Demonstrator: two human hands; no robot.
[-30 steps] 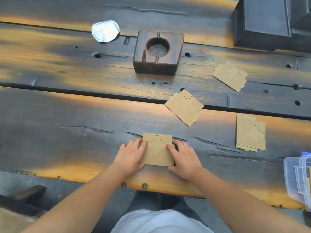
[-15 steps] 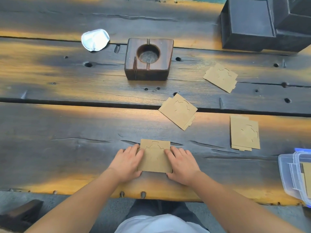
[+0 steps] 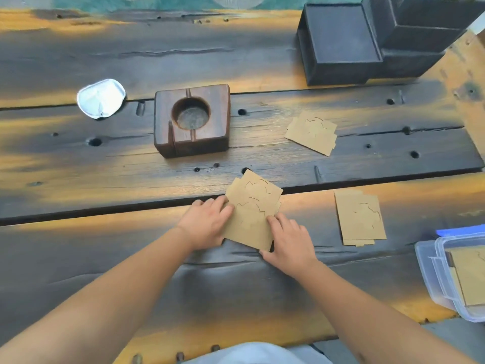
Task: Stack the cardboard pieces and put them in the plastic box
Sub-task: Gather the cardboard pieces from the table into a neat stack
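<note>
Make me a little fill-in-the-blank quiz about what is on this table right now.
1. Both hands, left and right, press on a ____ piece that overlaps another pile.
2. The wooden block has a ____ hole in its top.
3. The plastic box sits at the table's ____ edge, with cardboard already inside.
4. The crumpled silvery foil lies to the ____ of the block.

Missing words: cardboard; round; right; left
</note>
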